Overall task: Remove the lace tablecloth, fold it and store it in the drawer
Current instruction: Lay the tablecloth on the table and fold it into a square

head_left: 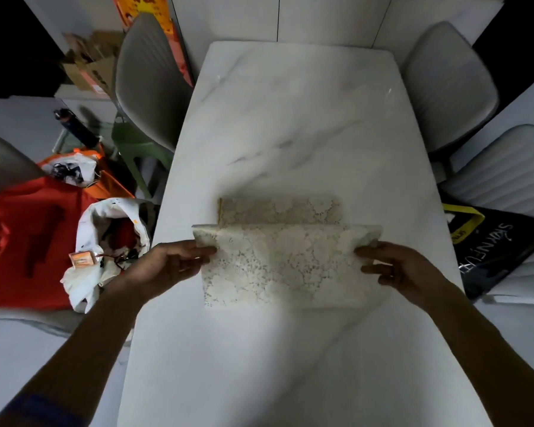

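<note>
The cream lace tablecloth (285, 257) is folded into a narrow band and lies across the white marble table (290, 118). Its upper layer is lifted and bent over towards me, while a lower strip lies flat behind the fold. My left hand (170, 261) pinches the left end of the raised fold. My right hand (398, 268) pinches the right end. Both hands hold the cloth a little above the tabletop. No drawer is in view.
Grey chairs stand on both sides: one at the left (148, 78) and two at the right (447, 84). On the floor to the left are a red bag (28, 235), a white bag (105, 251) and cardboard boxes (90, 63). A black bag (500, 251) lies to the right.
</note>
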Demonstrator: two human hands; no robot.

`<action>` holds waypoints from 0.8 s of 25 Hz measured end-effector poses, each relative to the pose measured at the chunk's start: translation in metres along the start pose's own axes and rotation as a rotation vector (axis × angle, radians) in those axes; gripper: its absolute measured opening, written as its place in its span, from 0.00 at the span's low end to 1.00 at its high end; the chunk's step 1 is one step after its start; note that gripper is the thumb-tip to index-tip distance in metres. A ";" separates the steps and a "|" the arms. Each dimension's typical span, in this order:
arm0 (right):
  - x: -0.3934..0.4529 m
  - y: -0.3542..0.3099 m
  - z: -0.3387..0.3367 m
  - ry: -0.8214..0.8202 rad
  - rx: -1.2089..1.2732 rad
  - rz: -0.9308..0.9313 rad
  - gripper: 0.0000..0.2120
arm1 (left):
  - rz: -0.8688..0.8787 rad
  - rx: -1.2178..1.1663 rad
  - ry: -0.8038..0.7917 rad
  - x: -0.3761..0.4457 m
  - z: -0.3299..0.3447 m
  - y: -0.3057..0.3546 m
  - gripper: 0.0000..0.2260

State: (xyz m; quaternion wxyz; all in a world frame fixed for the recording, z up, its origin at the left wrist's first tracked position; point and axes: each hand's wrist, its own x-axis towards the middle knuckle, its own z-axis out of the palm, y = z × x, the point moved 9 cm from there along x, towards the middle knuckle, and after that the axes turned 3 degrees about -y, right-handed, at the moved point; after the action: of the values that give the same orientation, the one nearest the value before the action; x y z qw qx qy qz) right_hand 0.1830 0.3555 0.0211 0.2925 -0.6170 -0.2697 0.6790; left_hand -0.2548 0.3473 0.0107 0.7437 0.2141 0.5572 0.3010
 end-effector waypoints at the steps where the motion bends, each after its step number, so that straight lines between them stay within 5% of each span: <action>1: 0.020 -0.011 -0.002 0.083 -0.065 -0.027 0.05 | 0.023 0.118 0.049 0.019 -0.001 0.013 0.03; 4: 0.076 -0.037 -0.007 0.326 -0.208 -0.120 0.02 | 0.140 0.363 0.334 0.078 -0.018 0.050 0.09; 14: 0.187 -0.017 -0.011 0.523 -0.508 -0.183 0.17 | 0.237 0.825 0.592 0.182 -0.029 0.051 0.14; 17: 0.196 -0.009 -0.010 0.462 -0.497 -0.016 0.31 | 0.162 0.934 0.774 0.174 -0.034 0.048 0.20; 20: 0.175 0.014 0.008 0.301 -0.300 0.079 0.19 | 0.306 1.068 0.763 0.158 0.001 0.051 0.17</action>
State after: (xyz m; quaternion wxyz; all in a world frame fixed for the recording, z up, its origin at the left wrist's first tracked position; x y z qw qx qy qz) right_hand 0.1620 0.4737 -0.1075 0.2074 -0.7582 -0.2967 0.5423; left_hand -0.2336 0.4926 -0.0661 0.2360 0.5075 0.8166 0.1408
